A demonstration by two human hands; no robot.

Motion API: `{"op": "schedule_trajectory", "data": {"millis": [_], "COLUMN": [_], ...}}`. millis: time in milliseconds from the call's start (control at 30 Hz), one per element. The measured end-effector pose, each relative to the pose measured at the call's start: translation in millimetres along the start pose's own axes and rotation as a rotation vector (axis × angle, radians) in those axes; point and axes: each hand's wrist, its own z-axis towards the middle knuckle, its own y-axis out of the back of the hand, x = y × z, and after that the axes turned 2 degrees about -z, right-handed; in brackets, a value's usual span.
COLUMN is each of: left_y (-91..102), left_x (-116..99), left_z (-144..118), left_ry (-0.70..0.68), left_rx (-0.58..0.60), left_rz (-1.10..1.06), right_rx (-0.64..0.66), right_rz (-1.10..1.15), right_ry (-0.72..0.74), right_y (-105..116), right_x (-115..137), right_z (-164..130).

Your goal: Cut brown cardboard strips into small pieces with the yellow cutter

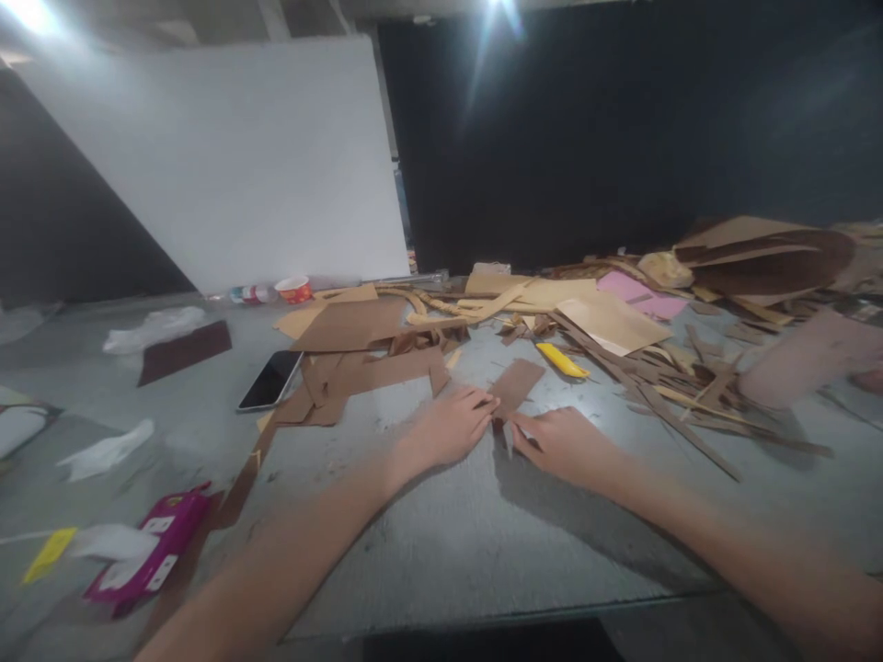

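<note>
Just past the front of the grey table [414,552], my left hand [448,425] and my right hand [566,446] nearly meet. Between them is a small brown rectangular piece [519,384] of thin sheet material, angled away from me. Its near end is pinched in the fingers of both hands, and part of it folds down there. Whether it is leather or card I cannot tell. A yellow utility knife [563,360] lies beyond my right hand, apart from it. Brown sheet scraps [386,370] lie just beyond my left hand.
A phone [271,380] and a magenta wipes pack [155,552] lie to the left. Long brown strips [680,428] and tan sheets [611,324] crowd the right side. A red and white paper cup [294,291] stands at the back, before a white panel [276,165].
</note>
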Motion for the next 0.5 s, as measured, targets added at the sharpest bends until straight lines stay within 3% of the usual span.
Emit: {"op": "schedule_trajectory", "data": {"millis": [133, 267, 500], "left_y": [-1.7, 0.8, 15.4], "left_x": [2.2, 3.5, -3.2], "left_z": [-1.5, -4.0, -6.3], "left_ry": [0.026, 0.006, -0.038], "left_rx": [-0.021, 0.004, 0.06], "left_rz": [-0.059, -0.058, -0.034], "right_rx": [0.048, 0.122, 0.138], "right_rz": [-0.024, 0.0, 0.011], "right_ry": [-0.119, -0.12, -0.132], "right_y": [-4.2, -11.0, -13.1], "right_x": [-15.0, -16.6, -14.0], "right_z": [11.5, 17.7, 19.8]}}
